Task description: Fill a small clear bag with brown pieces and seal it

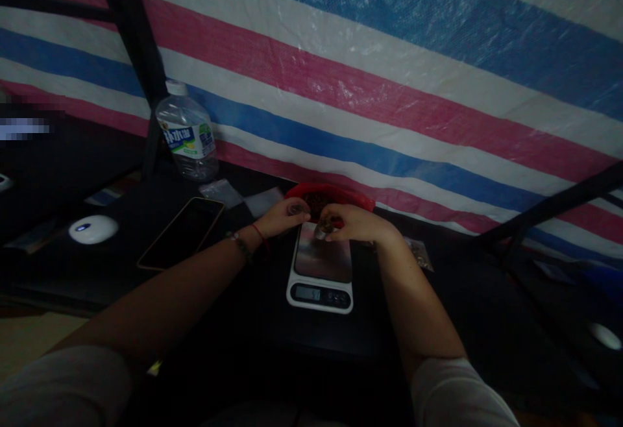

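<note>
A white digital scale with a metal plate stands on the black table, its small display lit. Over the plate's far part, my right hand grips a small clear container with brownish contents. My left hand is closed around a small object at the scale's far left corner; dim light hides what it is. Behind both hands lies a red tray or bag holding dark brownish pieces, partly covered by my hands.
A phone and a white rounded device lie at the left. Behind them stands a clear plastic bottle. Small plastic bags lie near my left hand; another bag is beyond my right forearm. Striped sheeting hangs behind.
</note>
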Available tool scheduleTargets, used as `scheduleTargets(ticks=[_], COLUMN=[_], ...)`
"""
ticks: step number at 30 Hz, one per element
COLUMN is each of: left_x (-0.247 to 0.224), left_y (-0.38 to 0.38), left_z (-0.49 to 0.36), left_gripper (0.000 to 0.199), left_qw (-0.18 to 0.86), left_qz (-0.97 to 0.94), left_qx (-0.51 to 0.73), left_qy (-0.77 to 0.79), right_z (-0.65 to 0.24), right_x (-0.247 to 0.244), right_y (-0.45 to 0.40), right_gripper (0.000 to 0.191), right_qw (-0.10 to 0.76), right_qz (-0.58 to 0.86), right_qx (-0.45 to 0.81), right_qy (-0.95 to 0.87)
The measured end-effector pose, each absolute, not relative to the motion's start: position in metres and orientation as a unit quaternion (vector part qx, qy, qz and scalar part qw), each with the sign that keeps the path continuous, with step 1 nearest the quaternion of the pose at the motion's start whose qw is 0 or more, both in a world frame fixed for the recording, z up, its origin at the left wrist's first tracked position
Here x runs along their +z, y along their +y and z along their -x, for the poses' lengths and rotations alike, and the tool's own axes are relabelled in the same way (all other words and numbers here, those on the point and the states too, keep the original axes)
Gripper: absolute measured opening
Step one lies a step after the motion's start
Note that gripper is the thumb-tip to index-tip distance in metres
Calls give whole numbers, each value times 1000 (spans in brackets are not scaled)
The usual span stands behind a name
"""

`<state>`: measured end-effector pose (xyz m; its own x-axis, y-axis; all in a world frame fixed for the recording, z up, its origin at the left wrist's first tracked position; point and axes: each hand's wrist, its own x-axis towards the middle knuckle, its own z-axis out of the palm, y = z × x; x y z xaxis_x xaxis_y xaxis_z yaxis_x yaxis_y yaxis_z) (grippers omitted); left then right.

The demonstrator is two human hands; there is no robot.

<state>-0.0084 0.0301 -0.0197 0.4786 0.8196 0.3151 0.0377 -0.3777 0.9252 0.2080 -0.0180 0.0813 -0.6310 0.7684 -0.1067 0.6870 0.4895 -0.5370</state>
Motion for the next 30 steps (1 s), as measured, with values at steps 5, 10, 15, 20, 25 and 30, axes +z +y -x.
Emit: scheduleTargets(ticks=[5,10,15,20,25,30], left_x=[-18,-16,-14,-11,-9,-7], left_y=[22,18,18,16,14,12], left_z=[6,4,3,2,1,1], left_gripper=[43,46,49,49,49,45], left_qw=[405,331,299,276,291,323], left_qz=[-780,-814,-816,-816,-806,-786], left_qx=[369,357,355,360,368,382], left_qy=[303,317,345,357,361,363], right_z=[-204,-199,-195,-190,-188,-187], right_x=[84,72,65,67,68,66], right_y=[-21,-15,-11,-12,-13,-12], right_gripper=[31,32,35,31,41,30], right_qw=[171,211,238,236,256,253], right_qz=[474,482,463,443,462,462], right_qx=[257,242,250,243,228,204], right_qy=[-824,-816,-816,-830,-818,-825])
